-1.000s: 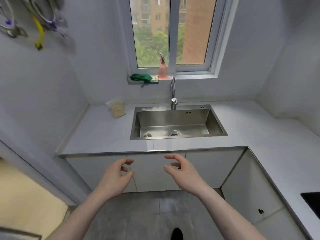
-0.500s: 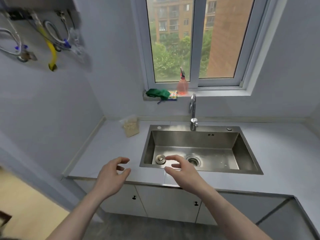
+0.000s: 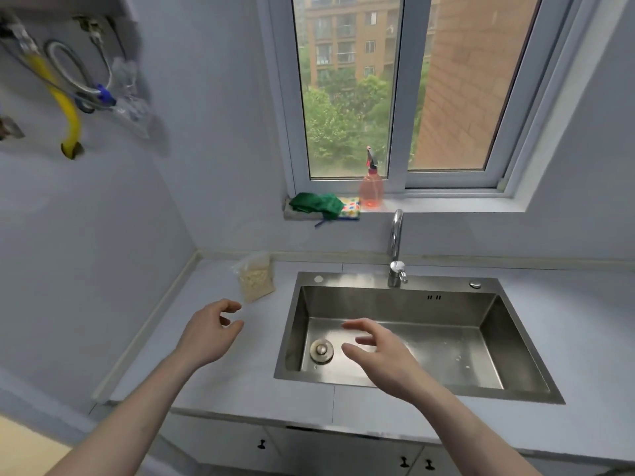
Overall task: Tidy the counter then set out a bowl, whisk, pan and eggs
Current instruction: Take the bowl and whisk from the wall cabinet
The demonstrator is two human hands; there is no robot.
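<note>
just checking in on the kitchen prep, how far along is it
Barely begun. Done: nothing visible; no bowl, whisk, pan or eggs are on the counter. In hand: both hands are empty and open, the left hand over the counter near the clear bag of pale food, the right hand over the sink. Left: clearing that bag, then setting out all four items.

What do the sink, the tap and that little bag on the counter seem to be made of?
The sink looks like brushed stainless steel: grey, with a dull streaky sheen. The tap seems polished chrome-like metal, with bright mirror highlights. The bag appears to be thin clear plastic, crinkled, with pale grains showing through; what the grains are I cannot tell.
</note>
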